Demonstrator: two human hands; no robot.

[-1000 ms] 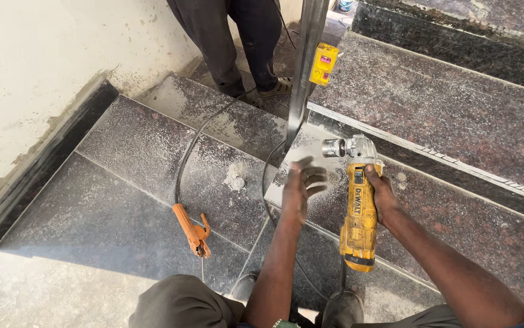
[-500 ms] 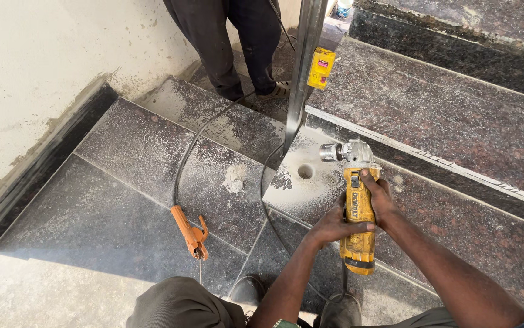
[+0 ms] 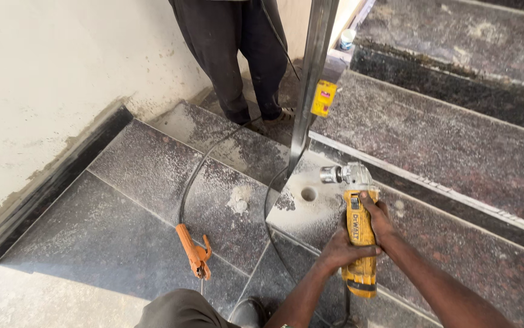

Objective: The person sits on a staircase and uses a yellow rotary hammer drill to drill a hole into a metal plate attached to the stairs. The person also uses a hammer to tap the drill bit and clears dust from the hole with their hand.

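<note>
Both of my hands grip a yellow angle grinder point(image 3: 357, 218) over a dusty dark stone step. My left hand point(image 3: 338, 250) wraps the rear of its body from the left. My right hand point(image 3: 378, 216) clasps it from the right, nearer the silver head, which points left and carries no visible disc. Just left of the head is a drilled round hole point(image 3: 308, 194) in the dusty step corner. A shiny steel post point(image 3: 310, 79) rises behind the hole with a small yellow box level point(image 3: 324, 98) stuck to it.
An orange electrode holder point(image 3: 194, 249) lies on the landing, its black cable point(image 3: 198, 176) curving back toward another person's legs point(image 3: 237, 61). A plastered wall point(image 3: 49, 79) is on the left. Dark stone stairs point(image 3: 456, 140) climb to the right. A small cup point(image 3: 347, 39) sits far back.
My left hand left the dusty step by the hole and came back to grip the grinder's body. The view shifted down and closer.
</note>
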